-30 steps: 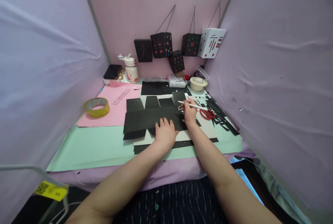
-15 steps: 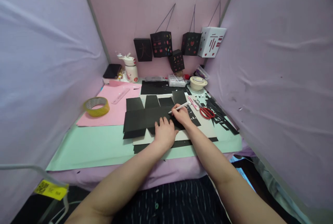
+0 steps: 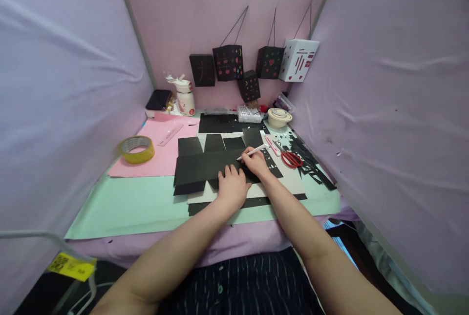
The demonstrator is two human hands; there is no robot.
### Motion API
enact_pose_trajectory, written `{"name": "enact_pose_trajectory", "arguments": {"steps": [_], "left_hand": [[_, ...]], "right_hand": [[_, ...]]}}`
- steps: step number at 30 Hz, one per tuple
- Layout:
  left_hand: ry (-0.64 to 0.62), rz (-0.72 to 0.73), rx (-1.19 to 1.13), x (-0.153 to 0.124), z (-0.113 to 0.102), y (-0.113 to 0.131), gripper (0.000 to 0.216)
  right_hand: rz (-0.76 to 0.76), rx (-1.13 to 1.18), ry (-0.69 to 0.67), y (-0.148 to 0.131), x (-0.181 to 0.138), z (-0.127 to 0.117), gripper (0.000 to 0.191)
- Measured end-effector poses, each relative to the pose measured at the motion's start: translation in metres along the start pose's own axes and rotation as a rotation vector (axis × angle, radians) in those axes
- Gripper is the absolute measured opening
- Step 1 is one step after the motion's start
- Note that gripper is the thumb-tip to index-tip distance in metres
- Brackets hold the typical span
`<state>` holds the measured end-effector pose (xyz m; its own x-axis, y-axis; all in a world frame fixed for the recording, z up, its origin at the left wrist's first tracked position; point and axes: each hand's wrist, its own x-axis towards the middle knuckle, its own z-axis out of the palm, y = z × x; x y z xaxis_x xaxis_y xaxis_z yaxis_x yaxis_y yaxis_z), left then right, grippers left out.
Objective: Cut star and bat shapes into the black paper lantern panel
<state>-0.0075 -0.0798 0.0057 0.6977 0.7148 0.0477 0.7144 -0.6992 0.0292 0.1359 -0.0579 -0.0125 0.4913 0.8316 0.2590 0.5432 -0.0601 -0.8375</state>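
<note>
A black cut-out paper sheet with flaps (image 3: 205, 161) lies on a white sheet over the mint-green mat (image 3: 139, 205). My left hand (image 3: 231, 187) presses flat on its near edge, fingers stretched out. My right hand (image 3: 255, 162) is closed round a white pen-like tool (image 3: 252, 151), its tip resting on the black sheet just beyond my left fingers.
Red scissors (image 3: 292, 159) and black paper scraps (image 3: 311, 168) lie to the right, with a small pink knife (image 3: 271, 145). A yellow tape roll (image 3: 136, 149) sits on pink paper (image 3: 157, 151) at the left. Paper lanterns (image 3: 227, 62) hang on the back wall above a bottle (image 3: 185, 97) and a bowl (image 3: 279, 117).
My right hand has moved left from near the scissors onto the black sheet, swinging the white tool so that its tip points left. Since half a second ago it is still.
</note>
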Motion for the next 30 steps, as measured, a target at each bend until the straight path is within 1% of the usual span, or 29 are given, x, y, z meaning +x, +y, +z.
{"name": "enact_pose_trajectory", "arguments": {"steps": [15,22,24,28,30], "left_hand": [[0.017,0.0,0.004,0.0003,0.0015,0.0002,0.056],[0.011,-0.001,0.001,-0.0002,0.0017,-0.0005,0.056],[0.008,-0.004,0.0,0.0002,0.0023,-0.0004,0.056],[0.004,-0.011,0.007,0.0009,0.0033,0.0,0.056],[0.007,-0.011,0.009,0.0009,0.0037,-0.0002,0.056]], "right_hand": [[0.002,-0.003,-0.005,0.0001,-0.0006,0.0,0.013],[-0.002,0.0,0.012,-0.0004,-0.0005,-0.0004,0.015],[-0.015,0.026,0.058,0.001,-0.0008,-0.0014,0.014],[-0.035,0.167,0.272,0.0037,0.0004,-0.0047,0.012],[-0.037,0.238,0.332,0.0048,0.0018,-0.0075,0.011]]}}
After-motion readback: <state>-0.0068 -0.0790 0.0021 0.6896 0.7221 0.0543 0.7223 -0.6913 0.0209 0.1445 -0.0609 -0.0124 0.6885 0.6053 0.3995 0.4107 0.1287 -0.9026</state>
